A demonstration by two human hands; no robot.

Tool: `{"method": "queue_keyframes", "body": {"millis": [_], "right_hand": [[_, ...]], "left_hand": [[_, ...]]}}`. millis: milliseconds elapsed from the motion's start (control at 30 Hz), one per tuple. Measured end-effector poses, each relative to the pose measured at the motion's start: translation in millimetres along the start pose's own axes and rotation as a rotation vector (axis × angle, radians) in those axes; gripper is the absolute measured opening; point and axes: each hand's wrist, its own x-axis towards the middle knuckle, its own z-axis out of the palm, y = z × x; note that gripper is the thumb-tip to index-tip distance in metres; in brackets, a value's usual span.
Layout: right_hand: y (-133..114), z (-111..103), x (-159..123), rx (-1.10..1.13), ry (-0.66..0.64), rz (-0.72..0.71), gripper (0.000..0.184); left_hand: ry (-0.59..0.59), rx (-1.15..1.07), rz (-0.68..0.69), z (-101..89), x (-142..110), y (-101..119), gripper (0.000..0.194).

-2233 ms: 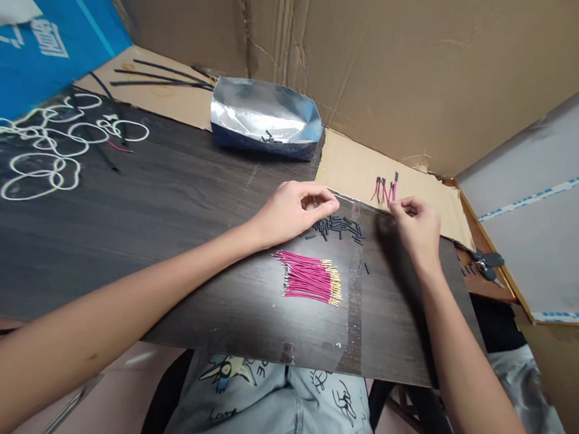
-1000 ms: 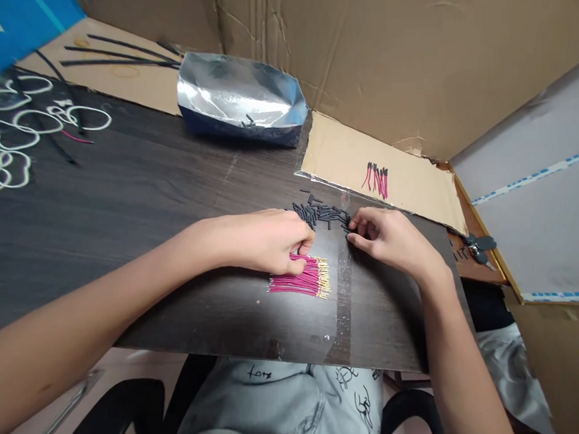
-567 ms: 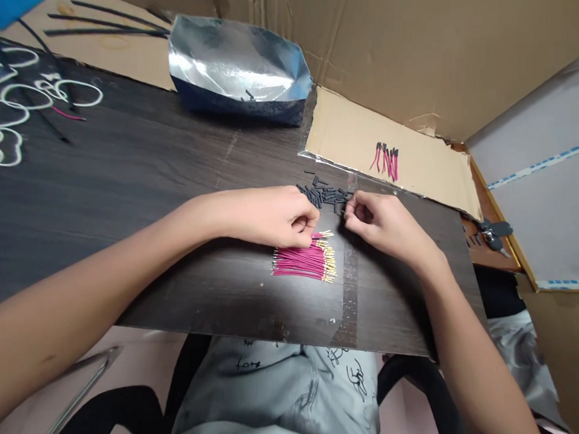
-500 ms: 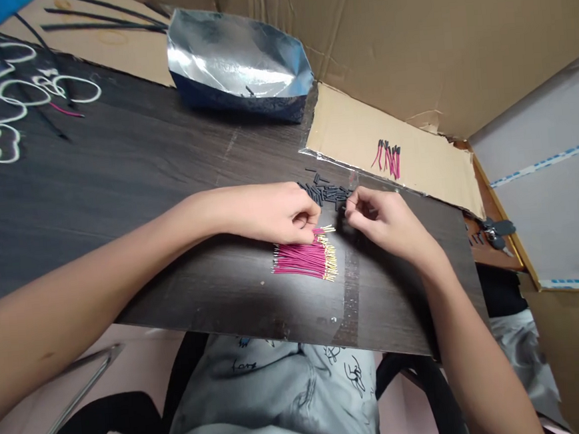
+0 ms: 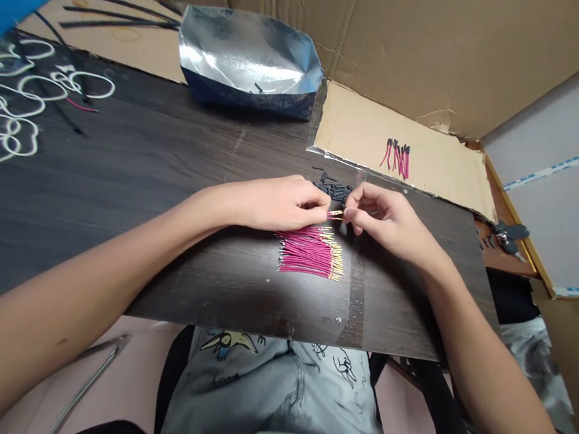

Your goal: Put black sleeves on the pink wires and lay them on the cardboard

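My left hand [image 5: 288,202] is closed in a pinch on pink wires [image 5: 336,214] whose gold-coloured ends stick out to the right. Facing it, my right hand [image 5: 382,211] has thumb and forefinger pressed together right at those gold ends. A small dark bit shows at its fingertips, too small to name. Below the left hand, a row of pink wires [image 5: 306,252] lies side by side, gold ends to the right and silvery tips to the left. Just beyond both hands is a heap of short black tubes [image 5: 338,191], partly hidden by the fingers.
A silver-lined bag [image 5: 251,53] stands open at the back, a few black bits inside. On a cardboard strip [image 5: 346,119] lie several pink wires with black ends [image 5: 401,158]. White loops of cord [image 5: 33,90] spread at the left; keys [image 5: 510,236] lie at the far right.
My left hand has lifted the pinched wires slightly up and right, away from the row. Their gold ends now meet the fingertips of my right hand. The whole view has shifted slightly.
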Motion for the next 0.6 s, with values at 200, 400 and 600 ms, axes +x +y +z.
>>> {"method": "queue_keyframes", "body": {"millis": [200, 400, 600], "right_hand": [[6.2, -9.8, 0.3, 0.000, -0.043, -0.012, 0.009], [7.5, -11.2, 0.9, 0.011, -0.085, -0.009, 0.008], [8.0, -11.4, 1.7, 0.041, -0.104, 0.014, 0.012]], "left_hand": [[0.004, -0.006, -0.017, -0.4, 0.2, -1.6, 0.033], [0.006, -0.015, -0.022, -1.1, 2.1, -3.7, 0.029], [0.006, -0.010, -0.023, -0.6, 2.7, -4.8, 0.027]]}}
